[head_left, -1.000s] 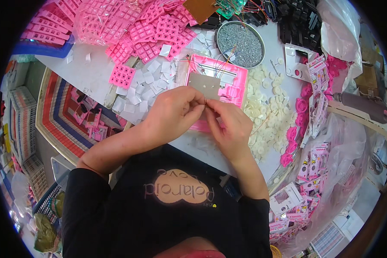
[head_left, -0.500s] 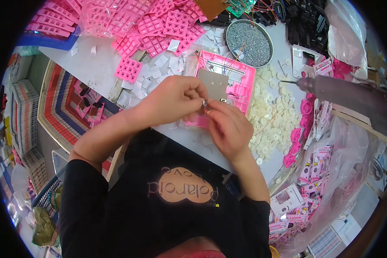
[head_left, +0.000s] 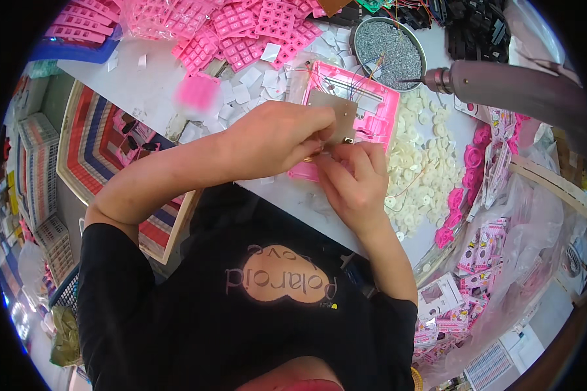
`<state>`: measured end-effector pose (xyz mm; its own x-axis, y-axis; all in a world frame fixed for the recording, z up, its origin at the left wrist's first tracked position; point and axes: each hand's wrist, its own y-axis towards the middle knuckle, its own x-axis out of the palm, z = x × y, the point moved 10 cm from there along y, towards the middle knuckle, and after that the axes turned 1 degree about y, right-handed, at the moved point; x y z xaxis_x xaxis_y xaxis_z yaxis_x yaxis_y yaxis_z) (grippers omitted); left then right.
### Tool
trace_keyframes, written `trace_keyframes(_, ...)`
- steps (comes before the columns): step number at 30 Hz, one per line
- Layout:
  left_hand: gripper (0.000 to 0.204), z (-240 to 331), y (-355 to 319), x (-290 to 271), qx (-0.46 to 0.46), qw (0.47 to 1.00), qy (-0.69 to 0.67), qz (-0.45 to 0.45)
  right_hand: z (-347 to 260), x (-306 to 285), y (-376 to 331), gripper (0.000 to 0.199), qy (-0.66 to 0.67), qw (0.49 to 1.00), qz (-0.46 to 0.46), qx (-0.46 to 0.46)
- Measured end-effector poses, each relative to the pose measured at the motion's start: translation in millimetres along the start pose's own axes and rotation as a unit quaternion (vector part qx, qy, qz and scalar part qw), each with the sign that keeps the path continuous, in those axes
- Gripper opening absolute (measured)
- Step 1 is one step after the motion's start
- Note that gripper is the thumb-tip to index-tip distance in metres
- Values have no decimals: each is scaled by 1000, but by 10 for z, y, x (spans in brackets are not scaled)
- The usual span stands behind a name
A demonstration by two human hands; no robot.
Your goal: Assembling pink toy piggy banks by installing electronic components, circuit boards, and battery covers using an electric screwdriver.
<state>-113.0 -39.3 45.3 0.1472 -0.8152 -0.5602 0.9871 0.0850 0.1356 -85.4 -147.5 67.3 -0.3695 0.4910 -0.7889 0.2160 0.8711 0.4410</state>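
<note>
A pink plastic shell lies on the table, with a brown circuit board and thin coloured wires inside it. Over its near edge, my left hand has its fingers closed in a pinch. My right hand meets it there, its thumb and fingers also pressed together. Between the fingertips shows a tiny coppery bit, too small and covered to name. Next to the right fingers, a small metal part sits at the board's corner.
An electric screwdriver hangs at right, its bit over a round tin of screws. White plastic discs heap beside the shell. Pink keypads and white paper squares lie at the back. A striped basket stands left.
The view has shifted slightly. The screwdriver has swung up and leftward, toward the screw tin. Both hands stay together over the shell's near edge; the small shiny piece between them is now mostly covered.
</note>
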Motion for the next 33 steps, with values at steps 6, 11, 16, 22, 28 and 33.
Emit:
trace_keyframes(6,16,-269,-85,61,-214,931,-294,-35,54,-41,-18,26,53,998,28,8)
trace_keyframes(11,18,-209,-78,50,-138,973,-179,-43,22,-54,21,26,57,998,28,1)
trace_keyframes(16,18,38,-59,-20,28,998,43,28,-7,89,13,25,18,999,-34,-3)
trace_keyframes(22,21,69,-98,49,38,995,88,16,-3,149,14,17,6,999,-36,-13)
trace_keyframes(28,23,67,-108,98,44,993,105,1,-23,154,63,22,-15,996,-83,12)
trace_keyframes(33,34,-35,-70,-211,10,981,132,144,-87,116,40,25,-52,989,-135,16)
